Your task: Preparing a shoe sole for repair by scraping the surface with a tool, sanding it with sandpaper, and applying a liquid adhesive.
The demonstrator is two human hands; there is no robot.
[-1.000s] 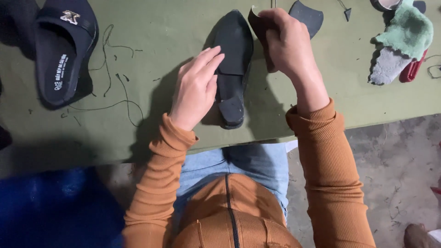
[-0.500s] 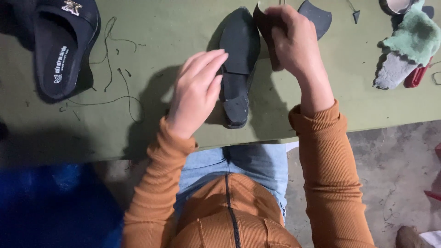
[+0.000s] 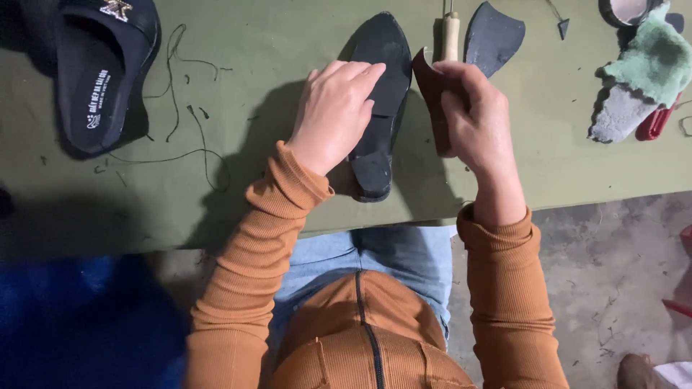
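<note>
A person in a ribbed orange top sits at a green-covered workbench, the left hand laid flat with fingers together on a black shoe sole that lies lengthwise on the cloth, toe pointing away from the body, heel near the table's front edge. The right hand is closed around a dark brown heel piece, fingers wrapped over it and thumb pressing its side, holding it upright just beside the sole's right edge; whether the two parts touch cannot be told. Judging from how they sit, the work in hand appears to be the fitting of the heel piece to the sole, with the left hand steadying the sole; bringing the two together would seem to call for a careful match of the heel piece to the sole's rear end while the sole is kept from sliding. Just beyond the right hand lie a wooden tool handle and a second dark cut piece. At the far left rests a black slipper with a metal ornament on its strap, its footbed bare. Loose black threads trail across the cloth nearby. At the far right lie a green fleece scrap on grey material and something red beneath it. No box, tray or bin shows on the bench.
</note>
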